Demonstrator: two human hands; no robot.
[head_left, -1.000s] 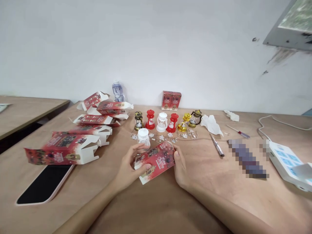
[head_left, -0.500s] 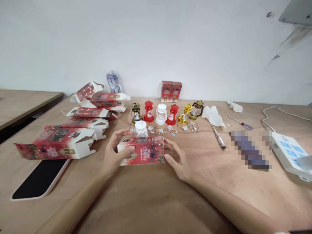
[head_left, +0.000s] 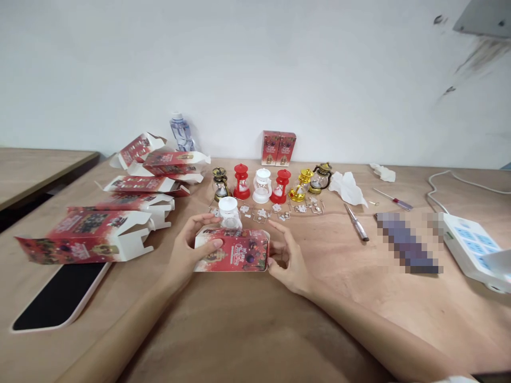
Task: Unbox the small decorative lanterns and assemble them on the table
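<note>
A red printed Christmas box lies on its side between my hands. My left hand is closed around its left end, thumb on the printed face. At the other end, my right hand has its thumb against the lower corner and its fingers curled by the end panel; part of them is hidden. Just behind the box stands a small white lantern. Farther back is a row of small lanterns: a white lantern, red lanterns, a gold lantern and dark bronze lanterns.
Small metal parts lie before the row. Opened red boxes and a phone are at left, with a bottle behind. Two upright boxes touch the wall. Right: tissue, screwdrivers, a power strip.
My right hand's fingers have curled in closer against the box's right end. The left hand keeps its hold. The whole view has shifted slightly.
</note>
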